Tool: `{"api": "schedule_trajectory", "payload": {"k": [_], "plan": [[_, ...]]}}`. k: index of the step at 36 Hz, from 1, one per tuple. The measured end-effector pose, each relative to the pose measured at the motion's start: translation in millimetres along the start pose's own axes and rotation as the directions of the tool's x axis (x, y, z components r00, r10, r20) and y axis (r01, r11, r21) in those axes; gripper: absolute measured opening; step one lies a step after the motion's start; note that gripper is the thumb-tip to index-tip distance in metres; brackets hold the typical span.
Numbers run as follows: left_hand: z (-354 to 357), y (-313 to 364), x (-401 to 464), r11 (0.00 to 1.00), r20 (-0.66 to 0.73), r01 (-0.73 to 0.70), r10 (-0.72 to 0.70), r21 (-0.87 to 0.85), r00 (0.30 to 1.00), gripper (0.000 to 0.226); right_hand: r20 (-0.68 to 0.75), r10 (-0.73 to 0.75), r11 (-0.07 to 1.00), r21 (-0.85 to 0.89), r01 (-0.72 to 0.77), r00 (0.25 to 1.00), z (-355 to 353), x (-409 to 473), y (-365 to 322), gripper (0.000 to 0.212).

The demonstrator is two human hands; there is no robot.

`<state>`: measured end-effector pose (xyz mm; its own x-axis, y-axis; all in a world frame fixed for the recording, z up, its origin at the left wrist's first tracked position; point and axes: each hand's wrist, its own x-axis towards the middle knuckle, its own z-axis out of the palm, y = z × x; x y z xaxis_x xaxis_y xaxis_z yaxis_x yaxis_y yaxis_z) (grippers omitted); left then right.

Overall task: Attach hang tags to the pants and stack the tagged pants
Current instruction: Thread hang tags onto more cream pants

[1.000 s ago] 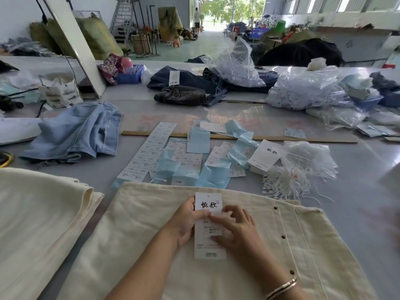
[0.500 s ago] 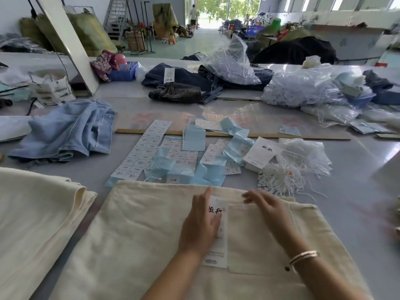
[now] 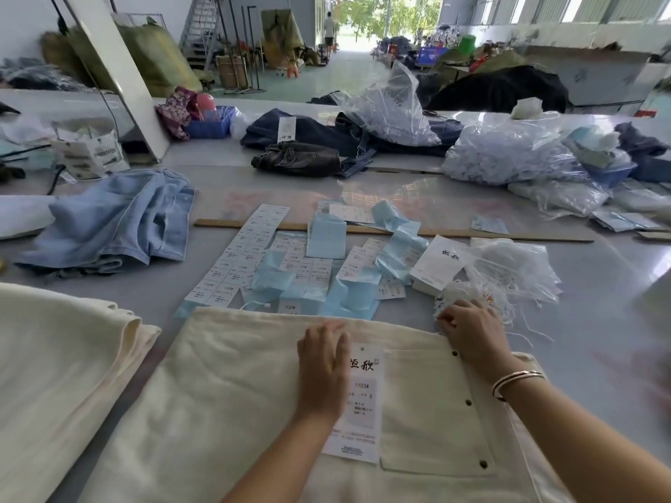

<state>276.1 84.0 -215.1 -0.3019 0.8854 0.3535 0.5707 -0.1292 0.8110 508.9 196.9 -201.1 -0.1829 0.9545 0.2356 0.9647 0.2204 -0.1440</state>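
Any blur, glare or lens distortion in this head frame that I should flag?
Head view: wide-angle bowing bends the table edges; the doorway at the far end is blown out; soft glare lies on the grey table; motion smear at the right edge; the hang tag stays readable beside the left hand.

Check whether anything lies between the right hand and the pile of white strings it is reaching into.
Nothing visible does. The right hand already has its fingertips in the white strings, just beyond the cream pants.
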Motion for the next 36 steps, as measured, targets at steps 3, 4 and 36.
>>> {"api": "schedule_trajectory", "payload": {"k": [3,4,36], "plan": [[2,10,21,0.997,0.02,-0.054,0.053,0.058,0.998,0.045,-0.103,0.013,0.977,0.212,0.009,0.995,-1,-2,3,0.008],[6,14,28,0.983,0.075,-0.137,0.129,0.122,0.989,0.035,-0.12,0.009,0.963,0.267,0.024,0.993,-1,-3,4,0.006],[5,45,70,0.956,0.262,-0.287,0.263,0.061,0.929,0.059,-0.177,0.312,0.778,0.611,-0.144,0.933,-17,-32,-35,0.035]]}}
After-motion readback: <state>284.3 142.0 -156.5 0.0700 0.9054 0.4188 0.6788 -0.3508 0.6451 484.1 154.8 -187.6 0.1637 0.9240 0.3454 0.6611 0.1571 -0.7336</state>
